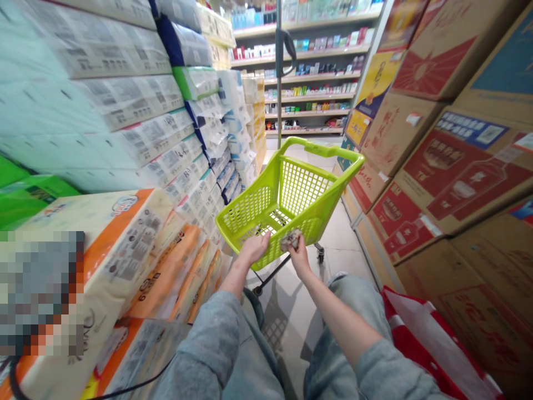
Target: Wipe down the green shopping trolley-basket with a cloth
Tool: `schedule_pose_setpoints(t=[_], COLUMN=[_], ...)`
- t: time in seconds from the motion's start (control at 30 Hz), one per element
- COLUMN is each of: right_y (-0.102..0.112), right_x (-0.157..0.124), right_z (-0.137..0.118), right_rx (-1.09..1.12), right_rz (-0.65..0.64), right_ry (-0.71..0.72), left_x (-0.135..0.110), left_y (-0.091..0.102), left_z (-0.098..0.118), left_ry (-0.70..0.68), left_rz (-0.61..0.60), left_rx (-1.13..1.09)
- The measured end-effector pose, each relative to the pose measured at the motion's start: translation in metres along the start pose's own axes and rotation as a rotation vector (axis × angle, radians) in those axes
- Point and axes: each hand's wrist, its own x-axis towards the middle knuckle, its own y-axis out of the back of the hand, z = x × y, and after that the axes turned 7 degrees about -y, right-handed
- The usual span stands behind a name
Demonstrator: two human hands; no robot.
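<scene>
A lime-green plastic shopping cart [287,222] with perforated sides stands in the aisle before me, on a dark frame with castors. My left hand [255,250] is closed on the near rim of its basket, with the fingertips partly hidden. Pinched in my right hand [300,260] is a crumpled greyish-brown rag [290,239], held against the outer face of the basket's near side. Through the basket's holes I see no goods, only the slotted bottom.
Stacked tissue packs [162,133] line the left, with an orange-and-cream pack [129,239] close by. Cardboard cartons [466,166] rise on the right. A red-and-white bag [433,344] lies low at right. Behind the cart are a pole [279,83] and stocked shelves [312,78].
</scene>
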Motion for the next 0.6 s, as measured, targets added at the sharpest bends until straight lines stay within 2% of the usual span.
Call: schedule_pose_setpoints(t=[0.1, 0.27, 0.4, 0.47, 0.57, 0.6], right_y=[-0.007, -0.009, -0.014, -0.015, -0.009, -0.006], right_x=[-0.012, -0.006, -0.003, -0.007, -0.015, -0.017], right_z=[0.0, -0.012, -0.017, -0.015, -0.009, -0.008], right_rx=[0.01, -0.023, -0.086, -0.102, -0.117, -0.115], right_rz=[-0.078, 0.102, 0.139, 0.082, -0.111, -0.133], right_ry=[-0.008, -0.009, 0.007, 0.007, -0.009, -0.024], left_x=[0.001, 0.003, 0.003, 0.003, 0.003, 0.002], left_y=[0.0, -0.001, -0.002, -0.002, -0.002, -0.001], left_z=[0.001, 0.002, 0.002, 0.002, 0.001, 0.001], left_ry=[-0.011, 0.001, -0.001, 0.008, 0.022, 0.03], left_rz=[0.005, 0.016, 0.013, 0.014, 0.028, 0.028], left_rx=[0.001, 0.005, 0.019, 0.015, -0.029, -0.05])
